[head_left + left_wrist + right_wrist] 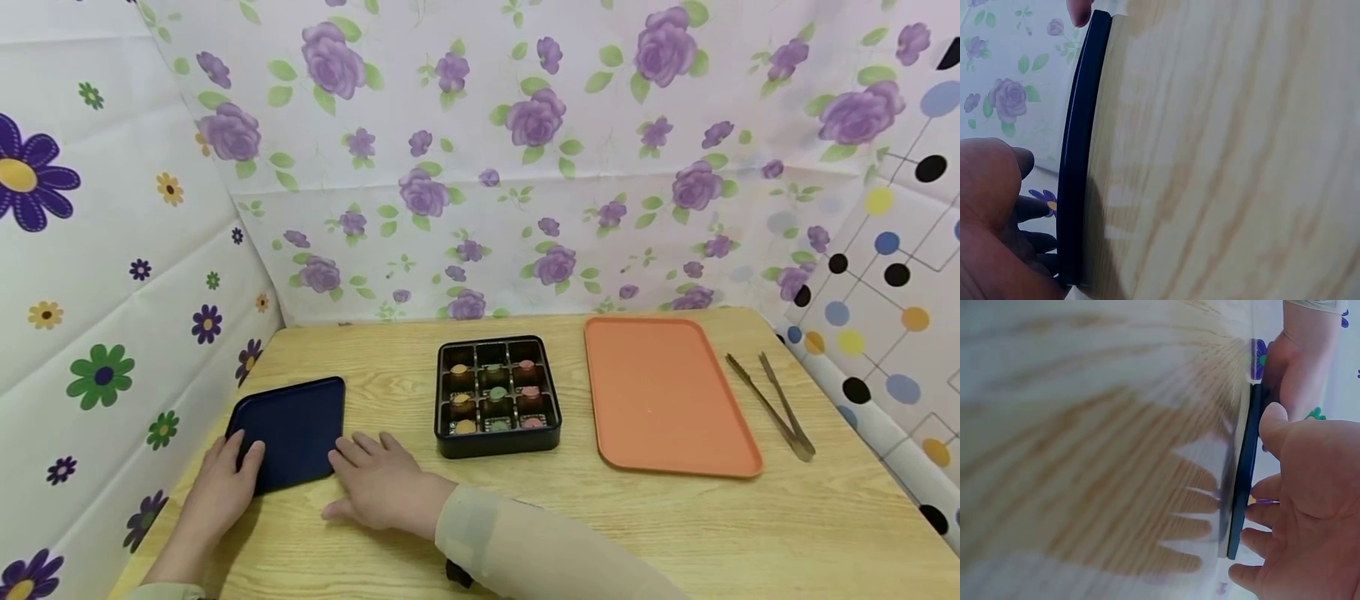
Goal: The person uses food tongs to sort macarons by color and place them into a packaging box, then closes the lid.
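Note:
A dark blue, rounded-square lid or shallow tray (pixel 292 433) lies on the left part of the table; its edge shows as a dark band (pixel 1082 144) in the left wrist view. My left hand (pixel 225 479) is at its left near corner, with the fingers along the left side and the thumb over the near edge. By its right near corner, my right hand (pixel 378 483) reaches in palm down, fingers spread and fairly straight. In the right wrist view the fingertips of that hand (pixel 1316 500) come close to the lid's edge (pixel 1244 469); contact is unclear.
Right of the hands stands a dark box (pixel 498 442) with compartments holding small orange, green and pink pieces. Farther right lie an orange tray (pixel 667 400) and metal tongs (pixel 776 412). Patterned cloth (pixel 480 167) hangs behind and at both sides of the table.

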`<state>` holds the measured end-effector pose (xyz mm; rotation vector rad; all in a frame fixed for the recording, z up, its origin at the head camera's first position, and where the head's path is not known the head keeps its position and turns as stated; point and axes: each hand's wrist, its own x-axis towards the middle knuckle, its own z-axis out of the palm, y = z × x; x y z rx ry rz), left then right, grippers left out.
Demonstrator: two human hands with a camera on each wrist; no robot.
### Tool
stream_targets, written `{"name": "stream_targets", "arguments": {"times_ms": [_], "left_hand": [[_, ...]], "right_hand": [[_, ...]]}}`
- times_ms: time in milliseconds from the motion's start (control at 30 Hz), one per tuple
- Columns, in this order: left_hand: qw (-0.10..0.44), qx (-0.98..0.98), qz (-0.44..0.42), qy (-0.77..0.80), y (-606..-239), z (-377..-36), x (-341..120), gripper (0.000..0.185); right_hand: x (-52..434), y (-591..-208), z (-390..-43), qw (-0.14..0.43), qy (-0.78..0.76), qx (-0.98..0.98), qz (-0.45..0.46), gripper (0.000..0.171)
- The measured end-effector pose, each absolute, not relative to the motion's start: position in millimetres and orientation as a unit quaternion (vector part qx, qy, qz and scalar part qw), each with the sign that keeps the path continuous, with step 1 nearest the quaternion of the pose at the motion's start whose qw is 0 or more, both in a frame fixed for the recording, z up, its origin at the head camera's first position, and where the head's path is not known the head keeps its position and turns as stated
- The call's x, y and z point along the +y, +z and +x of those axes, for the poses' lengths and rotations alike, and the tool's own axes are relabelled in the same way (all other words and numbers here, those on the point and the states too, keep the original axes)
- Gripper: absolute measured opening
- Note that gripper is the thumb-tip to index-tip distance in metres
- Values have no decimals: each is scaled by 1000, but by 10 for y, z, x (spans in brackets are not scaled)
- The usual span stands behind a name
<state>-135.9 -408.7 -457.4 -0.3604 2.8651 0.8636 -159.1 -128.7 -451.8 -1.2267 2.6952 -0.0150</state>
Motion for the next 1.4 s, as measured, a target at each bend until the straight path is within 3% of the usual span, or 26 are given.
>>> {"name": "stream_targets", "arguments": {"times_ms": [467,733,1033,1400], "left_hand": [[44,948,-98,298,-4547,-1406,-4046,84],[44,940,-124,313,-4559,-1456,-4009,85],[27,944,-140,298,-4557,-1496,-3916,83],[20,922,-174,344,-4537,-1481,-3838,83]], "right_hand": [[-1161,-4489,-1544,66,16,904,-423,87],[-1053,-4456,-1541,81,11,905,-418,88],[-963,-4415,-1594,60,10,907,-416,88],[-957,-4437,-1650,93,-23,908,-408,86]]}}
